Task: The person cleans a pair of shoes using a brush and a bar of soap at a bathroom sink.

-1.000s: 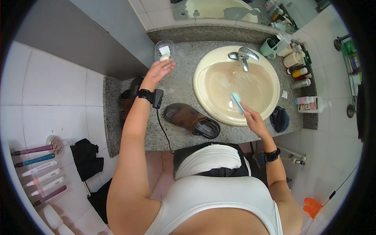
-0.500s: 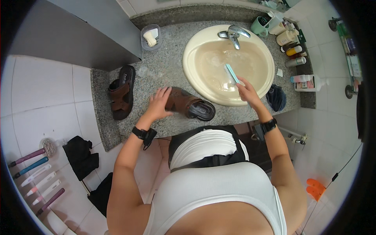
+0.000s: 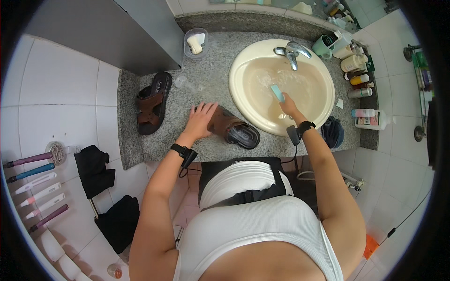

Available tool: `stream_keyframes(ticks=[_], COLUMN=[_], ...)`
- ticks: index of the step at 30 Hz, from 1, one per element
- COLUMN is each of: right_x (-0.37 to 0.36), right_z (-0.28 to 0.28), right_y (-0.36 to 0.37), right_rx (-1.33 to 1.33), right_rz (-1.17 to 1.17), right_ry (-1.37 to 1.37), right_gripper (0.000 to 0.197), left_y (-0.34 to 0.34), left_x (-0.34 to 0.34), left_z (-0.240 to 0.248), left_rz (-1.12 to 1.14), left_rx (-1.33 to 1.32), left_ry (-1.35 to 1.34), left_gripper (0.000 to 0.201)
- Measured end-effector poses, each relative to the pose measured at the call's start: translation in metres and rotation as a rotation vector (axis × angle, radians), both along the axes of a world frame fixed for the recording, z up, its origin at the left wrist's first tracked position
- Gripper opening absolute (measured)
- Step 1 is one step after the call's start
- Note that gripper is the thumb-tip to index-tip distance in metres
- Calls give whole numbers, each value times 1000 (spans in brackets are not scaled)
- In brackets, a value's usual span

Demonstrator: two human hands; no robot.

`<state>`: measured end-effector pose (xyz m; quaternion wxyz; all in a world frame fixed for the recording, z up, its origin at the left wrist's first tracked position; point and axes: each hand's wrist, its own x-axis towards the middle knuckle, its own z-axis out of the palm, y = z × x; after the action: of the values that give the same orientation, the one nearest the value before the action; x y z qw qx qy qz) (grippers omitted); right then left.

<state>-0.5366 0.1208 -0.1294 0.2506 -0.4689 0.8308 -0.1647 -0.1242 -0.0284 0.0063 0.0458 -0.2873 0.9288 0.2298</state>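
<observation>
A brown strapped sandal (image 3: 227,128) with a black insole lies near the counter's front edge, left of the sink. My left hand (image 3: 200,122) spans its left end, fingers over the far side and thumb on the near side, holding it against the counter. In my right hand (image 3: 289,106) is a light-blue scrub brush (image 3: 277,93), held by its handle low over the water in the cream sink (image 3: 236,96). Its bristles are turned out of sight. The matching sandal (image 3: 153,105) rests sole down at the counter's left end.
A soap dish (image 3: 196,44) with soap stands at the back left. Bottles (image 3: 352,63) and a green cup (image 3: 323,46) line the right wall. Dark cloth (image 3: 332,132) sits right of the sink, under the faucet's (image 3: 292,51) side. Handled tools (image 3: 37,159) hang at left.
My right hand has carried the brush farther into the basin, lower toward the water. My left hand stays on the sandal. The whole view has shifted slightly.
</observation>
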Motion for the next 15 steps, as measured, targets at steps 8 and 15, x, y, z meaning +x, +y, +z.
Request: stream_keyframes(ticks=[8, 15], right_x=[86, 148], right_z=[177, 207], right_y=[25, 56], right_rx=[-189, -37], right_rz=[202, 617], right_ry=[-190, -225], right_gripper=[48, 48], left_y=[6, 6], left_x=[12, 12], left_z=[-11, -12], left_rz=[64, 88], left_rx=[-51, -18], left_ry=[56, 100], left_gripper=[105, 104])
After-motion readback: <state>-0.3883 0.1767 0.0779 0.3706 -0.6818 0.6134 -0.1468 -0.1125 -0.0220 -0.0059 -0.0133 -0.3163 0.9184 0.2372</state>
